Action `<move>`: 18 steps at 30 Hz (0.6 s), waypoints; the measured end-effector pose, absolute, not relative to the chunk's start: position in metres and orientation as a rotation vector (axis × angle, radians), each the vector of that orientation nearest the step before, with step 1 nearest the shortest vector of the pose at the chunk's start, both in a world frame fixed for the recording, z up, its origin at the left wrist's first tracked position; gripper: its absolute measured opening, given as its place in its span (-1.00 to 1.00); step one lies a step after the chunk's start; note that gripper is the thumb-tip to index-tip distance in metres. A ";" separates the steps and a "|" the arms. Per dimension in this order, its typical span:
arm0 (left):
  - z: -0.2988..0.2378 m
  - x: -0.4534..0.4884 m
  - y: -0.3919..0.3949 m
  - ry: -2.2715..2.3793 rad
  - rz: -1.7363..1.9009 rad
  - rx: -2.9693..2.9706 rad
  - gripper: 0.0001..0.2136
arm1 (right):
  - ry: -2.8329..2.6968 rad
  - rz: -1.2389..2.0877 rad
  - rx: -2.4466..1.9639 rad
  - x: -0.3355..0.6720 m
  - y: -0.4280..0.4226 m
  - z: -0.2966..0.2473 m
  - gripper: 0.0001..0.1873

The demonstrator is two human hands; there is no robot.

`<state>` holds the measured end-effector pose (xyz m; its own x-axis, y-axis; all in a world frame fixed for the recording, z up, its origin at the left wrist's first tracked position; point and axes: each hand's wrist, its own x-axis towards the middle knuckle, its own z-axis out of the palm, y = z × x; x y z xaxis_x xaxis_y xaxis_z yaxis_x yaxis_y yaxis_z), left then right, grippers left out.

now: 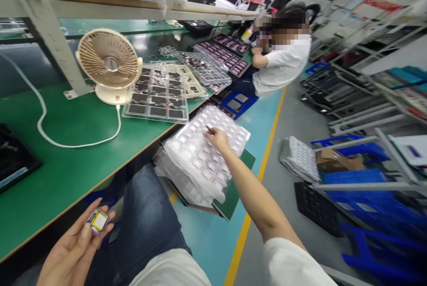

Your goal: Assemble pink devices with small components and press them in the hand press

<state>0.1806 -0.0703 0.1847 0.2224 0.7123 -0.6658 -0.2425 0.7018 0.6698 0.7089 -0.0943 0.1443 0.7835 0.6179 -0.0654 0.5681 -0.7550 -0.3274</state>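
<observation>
In the head view, my left hand holds a small rounded-square electronic unit between thumb and fingers. It has a pale face, a yellow border and a purplish rim. My right arm reaches out to the right, over a stack of translucent plastic trays. The top tray has rows of rounded-square pockets, several with pinkish outlines. My right hand is closed just above this tray, with the tip of a thin dark stick-like tool showing at the fingers. Whether the tool touches the tray, I cannot tell.
A cream fan with a white cable stands on the green bench. Beside it lie clear trays of dark parts. A co-worker sits farther along. Racks with blue bins stand to the right, past a yellow floor line.
</observation>
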 end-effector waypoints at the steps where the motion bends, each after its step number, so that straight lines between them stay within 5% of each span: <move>1: 0.185 0.181 -0.071 1.154 0.716 0.482 -0.42 | -0.903 0.199 -2.635 0.695 -0.100 0.154 -0.73; 5: 0.187 0.192 -0.074 1.037 0.766 0.546 -0.57 | -0.963 0.197 -2.381 0.593 -0.123 0.175 -0.62; 11: 0.184 0.218 -0.079 0.838 0.695 0.679 -0.62 | -0.913 0.966 -1.561 0.412 -0.113 0.157 -0.59; 18: 0.172 0.184 -0.080 0.844 0.844 0.678 -0.63 | -0.788 1.544 -1.248 0.375 -0.095 0.157 -0.51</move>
